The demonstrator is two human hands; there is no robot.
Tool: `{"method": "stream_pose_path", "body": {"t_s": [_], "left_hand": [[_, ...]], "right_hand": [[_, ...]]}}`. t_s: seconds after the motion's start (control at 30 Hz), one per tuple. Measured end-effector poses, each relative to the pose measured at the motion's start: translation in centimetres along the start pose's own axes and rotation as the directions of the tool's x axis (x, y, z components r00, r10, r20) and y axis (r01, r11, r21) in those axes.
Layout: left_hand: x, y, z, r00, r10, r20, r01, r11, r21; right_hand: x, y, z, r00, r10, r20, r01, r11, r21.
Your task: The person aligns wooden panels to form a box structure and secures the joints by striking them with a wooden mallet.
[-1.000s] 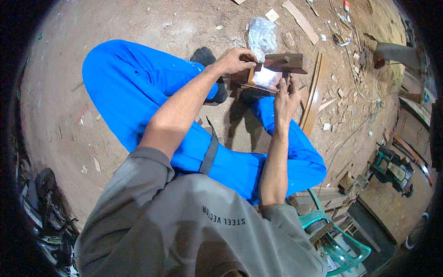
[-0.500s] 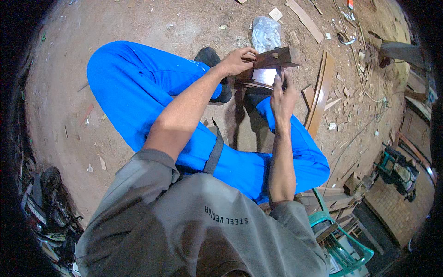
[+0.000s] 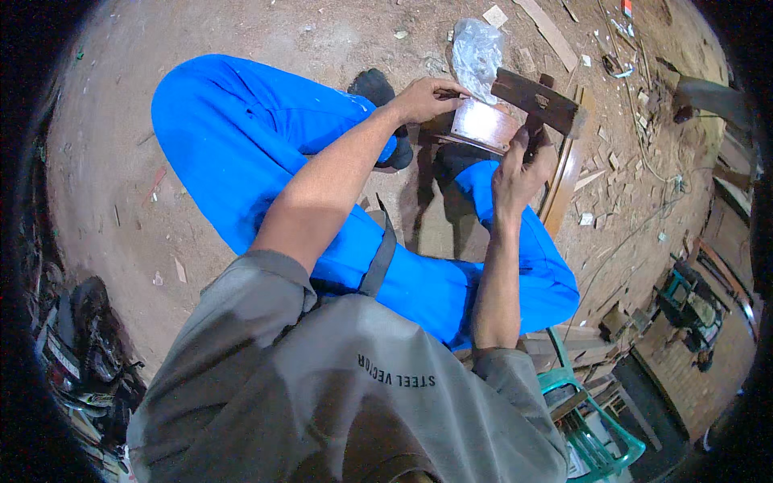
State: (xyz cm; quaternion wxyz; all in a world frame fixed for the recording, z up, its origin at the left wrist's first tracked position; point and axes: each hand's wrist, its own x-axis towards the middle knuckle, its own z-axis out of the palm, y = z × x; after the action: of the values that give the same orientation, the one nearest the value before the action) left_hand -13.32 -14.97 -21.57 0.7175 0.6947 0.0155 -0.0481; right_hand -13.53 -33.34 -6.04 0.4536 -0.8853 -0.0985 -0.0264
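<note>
Mallet: compared with half a second ago, the wooden mallet [image 3: 538,102] has shifted to the right, so its head leaves more of the lit wooden piece [image 3: 483,122] uncovered; its height above the piece cannot be judged from here.
Right hand: the right hand [image 3: 522,165] is closed around the mallet's handle, fingers close beneath the head.
Left hand: the left hand [image 3: 429,100] is partly curled, thumb and fingertips drawn together at the far left edge of the wooden piece; whether they pinch anything, I cannot tell.
Wooden piece: it sits between the two hands, just beyond the right foot [image 3: 452,165], its pale face glaring in the light.
Around it: a clear plastic bag [image 3: 477,58] lies just past its far edge; a long wooden strip [image 3: 566,173] lies to the right, on ground [image 3: 113,185] littered with scraps.
Mallet control: a grip lower on the handle would probably give a freer swing; short, level taps seem wiser than heavy ones.
Finger safety: the left fingertips are best kept low and out of the head's path.
Steadiness: firm support beneath the piece should help it resist skidding.
</note>
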Motion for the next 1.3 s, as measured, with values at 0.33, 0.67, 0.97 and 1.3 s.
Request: {"method": "stream_pose_path", "body": {"t_s": [0.33,0.67,0.97,1.3], "left_hand": [[0.2,0.3,0.1,0.999,-0.036,-0.032,0.041,0.984,0.172],[0.5,0.5,0.7,0.989,-0.086,-0.123,0.110,0.973,0.205],[0.6,-0.2,0.7,0.987,-0.125,-0.097,0.142,0.972,0.185],[0.0,0.2,0.5,0.980,-0.169,-0.105,0.185,0.969,0.166]], "right_hand": [[1.1,3.2,0.2,0.992,0.106,-0.064,-0.102,0.993,0.055],[2.9,6.1,-1.0,0.910,0.366,0.196,-0.405,0.887,0.222],[1.7,8.3,-0.1,0.840,0.478,0.259,-0.543,0.736,0.405],[1.8,7.4,0.1,0.850,0.408,0.332,-0.508,0.801,0.315]]}}
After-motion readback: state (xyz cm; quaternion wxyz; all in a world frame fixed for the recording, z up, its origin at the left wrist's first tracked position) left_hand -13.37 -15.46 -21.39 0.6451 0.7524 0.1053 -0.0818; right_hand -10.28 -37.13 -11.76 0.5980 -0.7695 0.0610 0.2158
